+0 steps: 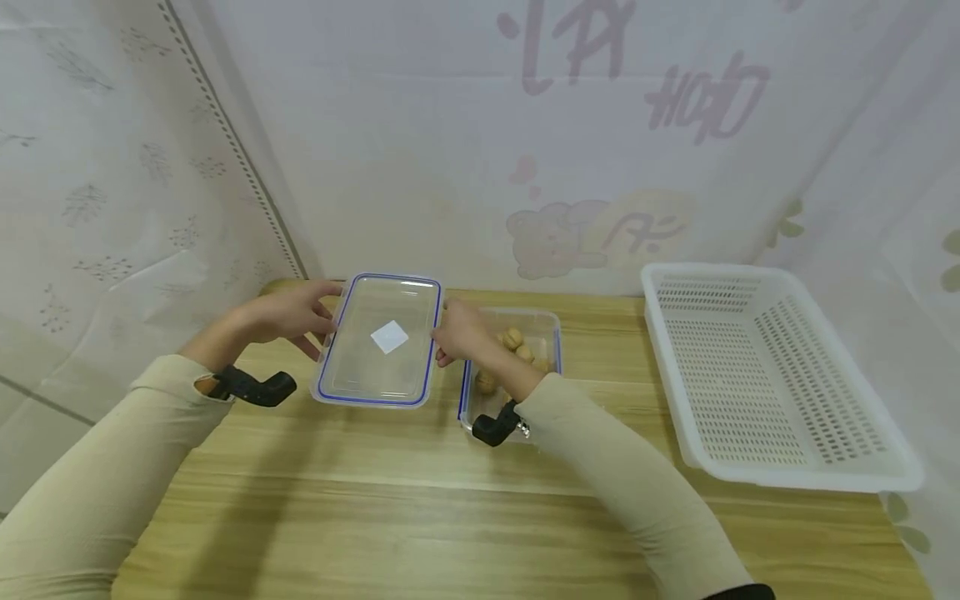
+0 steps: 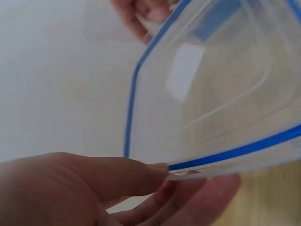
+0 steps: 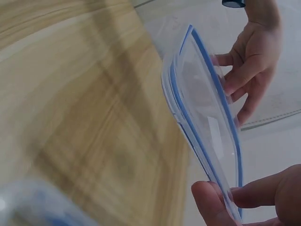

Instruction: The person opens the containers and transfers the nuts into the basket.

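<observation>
Left of centre, the left hand [image 1: 296, 315] and right hand [image 1: 463, 329] had their fingers pinched on opposite edges of a clear, blue-rimmed lid [image 1: 381, 371]. Near centre, a box [image 1: 557, 337] of walnuts [image 1: 513, 337] sat on the table [image 1: 390, 525]; a white basket [image 1: 738, 392] stood at right.

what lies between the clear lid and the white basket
In the head view: the right hand gripping the lid, then the container of walnuts partly behind the right forearm, then bare wooden tabletop up to the basket.
</observation>
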Action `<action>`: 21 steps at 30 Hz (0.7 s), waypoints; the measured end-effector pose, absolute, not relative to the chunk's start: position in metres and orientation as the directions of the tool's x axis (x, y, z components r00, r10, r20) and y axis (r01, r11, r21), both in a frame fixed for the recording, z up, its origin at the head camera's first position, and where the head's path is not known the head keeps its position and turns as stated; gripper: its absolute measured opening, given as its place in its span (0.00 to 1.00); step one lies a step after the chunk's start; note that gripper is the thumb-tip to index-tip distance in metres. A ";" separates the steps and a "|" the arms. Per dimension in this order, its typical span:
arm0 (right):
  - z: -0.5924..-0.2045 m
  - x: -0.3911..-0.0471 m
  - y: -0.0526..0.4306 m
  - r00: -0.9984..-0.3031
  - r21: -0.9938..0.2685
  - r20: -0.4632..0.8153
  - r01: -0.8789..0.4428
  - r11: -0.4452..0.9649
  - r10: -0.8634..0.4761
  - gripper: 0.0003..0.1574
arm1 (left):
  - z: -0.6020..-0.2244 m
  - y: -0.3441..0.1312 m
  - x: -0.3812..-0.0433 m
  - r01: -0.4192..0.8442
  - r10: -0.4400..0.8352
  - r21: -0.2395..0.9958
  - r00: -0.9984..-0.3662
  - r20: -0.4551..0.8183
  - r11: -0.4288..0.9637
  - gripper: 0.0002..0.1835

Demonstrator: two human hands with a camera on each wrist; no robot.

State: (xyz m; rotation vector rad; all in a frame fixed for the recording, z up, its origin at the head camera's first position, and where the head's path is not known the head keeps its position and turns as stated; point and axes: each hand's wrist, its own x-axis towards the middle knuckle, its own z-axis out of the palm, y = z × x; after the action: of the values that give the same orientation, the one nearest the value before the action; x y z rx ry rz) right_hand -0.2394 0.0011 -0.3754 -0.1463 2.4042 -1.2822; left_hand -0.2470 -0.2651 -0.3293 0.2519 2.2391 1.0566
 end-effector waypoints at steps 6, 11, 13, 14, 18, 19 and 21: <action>-0.394 -0.241 -0.022 -0.901 -0.736 -0.330 0.059 0.675 -0.281 0.07 | -0.354 -0.286 -0.250 -0.136 0.436 0.727 -0.721 -0.538 0.673 0.37; -0.408 -0.237 -0.037 -0.905 -0.733 -0.317 0.043 0.679 -0.285 0.12 | -0.372 -0.300 -0.247 -0.163 0.442 0.734 -0.705 -0.554 0.659 0.38; -0.414 -0.236 -0.041 -0.908 -0.733 -0.313 0.044 0.679 -0.279 0.09 | -0.379 -0.304 -0.246 -0.170 0.443 0.735 -0.702 -0.558 0.656 0.39; -0.417 -0.235 -0.043 -0.911 -0.729 -0.311 0.045 0.683 -0.272 0.08 | -0.383 -0.305 -0.246 -0.173 0.442 0.734 -0.701 -0.560 0.656 0.38; -0.431 -0.234 -0.048 -0.923 -0.680 -0.293 0.018 0.733 -0.249 0.08 | -0.397 -0.309 -0.245 -0.185 0.445 0.739 -0.696 -0.564 0.647 0.38; -0.434 -0.234 -0.048 -0.927 -0.664 -0.288 0.011 0.748 -0.242 0.08 | -0.400 -0.309 -0.245 -0.186 0.444 0.738 -0.695 -0.566 0.649 0.38; -0.439 -0.234 -0.050 -0.927 -0.636 -0.295 0.009 0.772 -0.232 0.09 | -0.405 -0.310 -0.246 -0.190 0.436 0.732 -0.696 -0.571 0.655 0.38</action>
State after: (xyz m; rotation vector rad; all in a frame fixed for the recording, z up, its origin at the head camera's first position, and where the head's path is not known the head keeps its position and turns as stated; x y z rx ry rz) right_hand -0.2339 -0.0504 -0.4393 -0.1702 2.6082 -0.9381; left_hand -0.2455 -0.3100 -0.4047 0.1902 2.1041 1.0426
